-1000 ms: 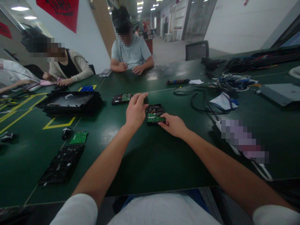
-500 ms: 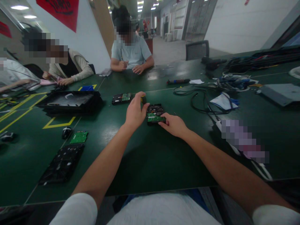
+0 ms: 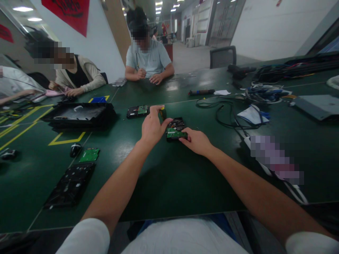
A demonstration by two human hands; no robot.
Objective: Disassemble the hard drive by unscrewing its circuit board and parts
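A hard drive (image 3: 175,131) with a green circuit board along its near side lies on the dark green table, in front of me. My right hand (image 3: 196,140) pinches the drive's right near corner between thumb and fingers. At the drive's left, my left hand (image 3: 153,125) is curled round a small dark tool with a yellow end (image 3: 162,112); its thumb reaches to the drive's left edge. Another hard drive (image 3: 137,111) lies just beyond my left hand. Further left are a loose green circuit board (image 3: 89,155) and a black drive (image 3: 70,185).
Black trays (image 3: 79,116) are stacked at the left, near a computer mouse (image 3: 75,150). At the right lie tangled cables (image 3: 265,93), a white cloth (image 3: 251,114), a power strip (image 3: 261,158) and a grey box (image 3: 317,106). Across the table, a person (image 3: 149,63) sits working; others are at the left.
My left hand has shifted slightly to the left, its fingers tilting round the tool, and more of the tool's yellow end shows. My right hand stays on the drive.
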